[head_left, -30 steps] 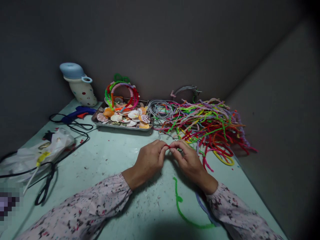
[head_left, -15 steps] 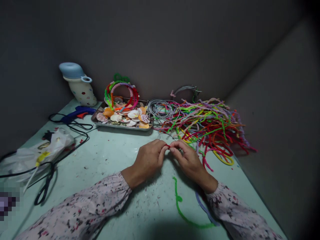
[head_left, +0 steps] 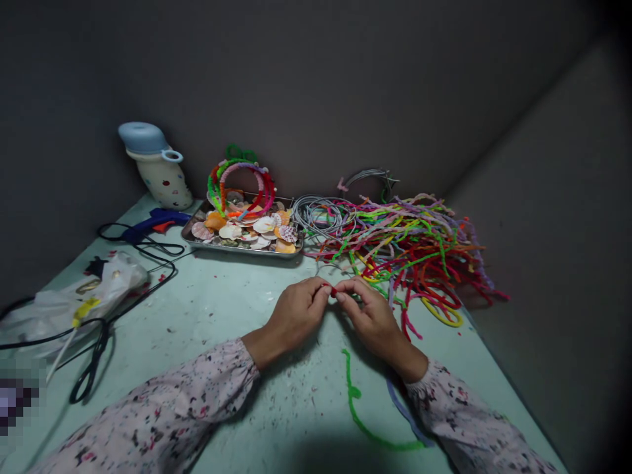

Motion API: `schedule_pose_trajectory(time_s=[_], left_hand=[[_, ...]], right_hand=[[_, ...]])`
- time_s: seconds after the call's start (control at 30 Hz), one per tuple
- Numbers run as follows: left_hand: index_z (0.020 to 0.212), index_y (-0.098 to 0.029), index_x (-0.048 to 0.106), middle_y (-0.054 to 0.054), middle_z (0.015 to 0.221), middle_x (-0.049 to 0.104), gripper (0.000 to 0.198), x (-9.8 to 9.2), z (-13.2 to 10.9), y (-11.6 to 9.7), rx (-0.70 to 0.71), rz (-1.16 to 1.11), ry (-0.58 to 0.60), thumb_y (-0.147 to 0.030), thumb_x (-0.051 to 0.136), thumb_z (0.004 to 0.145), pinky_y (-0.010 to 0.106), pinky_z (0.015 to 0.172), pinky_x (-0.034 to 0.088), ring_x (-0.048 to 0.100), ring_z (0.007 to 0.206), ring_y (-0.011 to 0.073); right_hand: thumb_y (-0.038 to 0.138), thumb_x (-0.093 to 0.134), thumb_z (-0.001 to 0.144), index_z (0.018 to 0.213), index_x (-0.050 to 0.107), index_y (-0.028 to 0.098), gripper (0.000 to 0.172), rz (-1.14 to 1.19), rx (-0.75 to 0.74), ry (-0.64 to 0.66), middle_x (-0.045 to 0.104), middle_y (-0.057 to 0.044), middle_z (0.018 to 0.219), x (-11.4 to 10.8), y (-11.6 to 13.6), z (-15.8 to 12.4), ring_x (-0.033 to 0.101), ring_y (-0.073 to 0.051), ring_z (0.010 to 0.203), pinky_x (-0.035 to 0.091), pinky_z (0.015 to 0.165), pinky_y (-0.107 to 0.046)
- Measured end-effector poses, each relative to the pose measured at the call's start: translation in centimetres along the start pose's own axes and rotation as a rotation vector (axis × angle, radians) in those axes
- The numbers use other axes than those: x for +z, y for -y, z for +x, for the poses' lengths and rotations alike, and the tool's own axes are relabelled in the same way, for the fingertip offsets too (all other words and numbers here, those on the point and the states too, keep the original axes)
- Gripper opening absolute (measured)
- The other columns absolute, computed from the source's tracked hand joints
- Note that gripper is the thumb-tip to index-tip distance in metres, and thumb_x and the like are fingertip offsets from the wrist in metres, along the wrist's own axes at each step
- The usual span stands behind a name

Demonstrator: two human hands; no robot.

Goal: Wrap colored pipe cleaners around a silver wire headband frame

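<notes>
My left hand (head_left: 296, 313) and my right hand (head_left: 370, 319) meet at the middle of the pale green table (head_left: 217, 296), their fingertips pinching a short red pipe cleaner (head_left: 333, 290). Most of that piece is hidden by my fingers. Just beyond my right hand lies a large tangled heap of multicoloured pipe cleaners (head_left: 405, 253). A bent green pipe cleaner (head_left: 356, 411) and a lilac one (head_left: 402, 408) lie loose on the table below my right wrist, not touching my hands.
A metal tray of seashells (head_left: 241, 245) stands at the back, with pipe-cleaner rings (head_left: 241, 187) on it. Nearby are a grey wire coil (head_left: 320, 217), a blue glue gun (head_left: 153, 227) with its cord, black scissors (head_left: 91, 365), a plastic bag (head_left: 74, 303) and a spotted ceramic jug (head_left: 160, 174).
My hands stay together on the red pipe cleaner, with only slight shifts of the fingers. Nothing else on the table has visibly moved.
</notes>
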State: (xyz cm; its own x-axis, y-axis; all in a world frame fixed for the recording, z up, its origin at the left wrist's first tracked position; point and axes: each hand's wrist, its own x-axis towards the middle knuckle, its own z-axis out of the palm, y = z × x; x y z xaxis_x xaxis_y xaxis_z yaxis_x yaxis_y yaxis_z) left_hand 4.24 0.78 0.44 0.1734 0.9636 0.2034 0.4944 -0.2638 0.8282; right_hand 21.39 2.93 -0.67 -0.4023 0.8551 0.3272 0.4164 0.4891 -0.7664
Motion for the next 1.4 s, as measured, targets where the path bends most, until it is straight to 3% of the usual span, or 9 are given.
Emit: schedule_pose_trajectory(time_s=[0.37,0.6,0.87,1.07,1.27,1.4], left_hand=[[0.079,-0.015,0.064,0.002,0.073,0.062,0.026,0.5,0.3,0.6,-0.083,-0.236,0.032,-0.029,0.045,0.090,0.027,0.067,0.041,0.054,0.071,0.0149],[0.074,-0.015,0.061,-0.001,0.067,0.056,0.023,0.6,0.2,0.3,-0.119,-0.312,0.037,-0.029,0.047,0.086,0.025,0.064,0.037,0.050,0.067,0.0136],[0.070,-0.015,0.055,-0.003,0.062,0.046,0.025,0.9,0.5,0.9,-0.195,-0.474,0.065,-0.034,0.049,0.084,0.024,0.058,0.032,0.040,0.060,0.0111],[0.063,-0.016,0.051,-0.004,0.056,0.040,0.026,0.8,0.6,1.0,-0.264,-0.506,0.112,-0.034,0.049,0.082,0.024,0.052,0.029,0.035,0.054,0.0098],[0.069,-0.014,0.058,-0.002,0.063,0.049,0.022,0.5,0.9,1.1,-0.188,-0.406,0.050,-0.028,0.048,0.082,0.025,0.059,0.033,0.043,0.062,0.0119],[0.070,-0.014,0.062,-0.001,0.063,0.051,0.023,0.3,0.9,0.8,-0.180,-0.428,0.072,-0.029,0.050,0.083,0.025,0.060,0.033,0.044,0.062,0.0118]], right_hand=[[0.024,0.053,0.091,0.095,0.063,0.021,0.011,0.001,-0.029,-0.054,0.061,-0.003,0.089,0.2,-0.2,-0.2,0.057,-0.018,0.086,0.044,0.078,-0.032],[0.022,0.053,0.091,0.095,0.064,0.020,0.012,-0.024,-0.066,-0.033,0.059,-0.003,0.085,-0.1,0.1,-0.2,0.056,-0.018,0.081,0.044,0.074,-0.032],[0.018,0.051,0.092,0.100,0.064,0.021,0.016,-0.031,-0.104,0.005,0.061,-0.005,0.092,-0.3,0.2,-0.1,0.057,-0.019,0.089,0.045,0.080,-0.034],[0.017,0.052,0.091,0.100,0.064,0.022,0.016,-0.080,-0.169,-0.023,0.062,-0.005,0.091,-0.2,-0.2,-0.1,0.057,-0.020,0.089,0.046,0.080,-0.035],[0.016,0.057,0.087,0.107,0.060,0.023,0.022,-0.206,-0.306,-0.047,0.063,-0.006,0.097,-0.2,-0.5,0.0,0.055,-0.022,0.094,0.045,0.083,-0.039],[0.017,0.059,0.086,0.105,0.059,0.024,0.021,-0.238,-0.352,-0.100,0.064,-0.006,0.096,-0.2,-0.6,0.1,0.056,-0.022,0.092,0.045,0.082,-0.040]])
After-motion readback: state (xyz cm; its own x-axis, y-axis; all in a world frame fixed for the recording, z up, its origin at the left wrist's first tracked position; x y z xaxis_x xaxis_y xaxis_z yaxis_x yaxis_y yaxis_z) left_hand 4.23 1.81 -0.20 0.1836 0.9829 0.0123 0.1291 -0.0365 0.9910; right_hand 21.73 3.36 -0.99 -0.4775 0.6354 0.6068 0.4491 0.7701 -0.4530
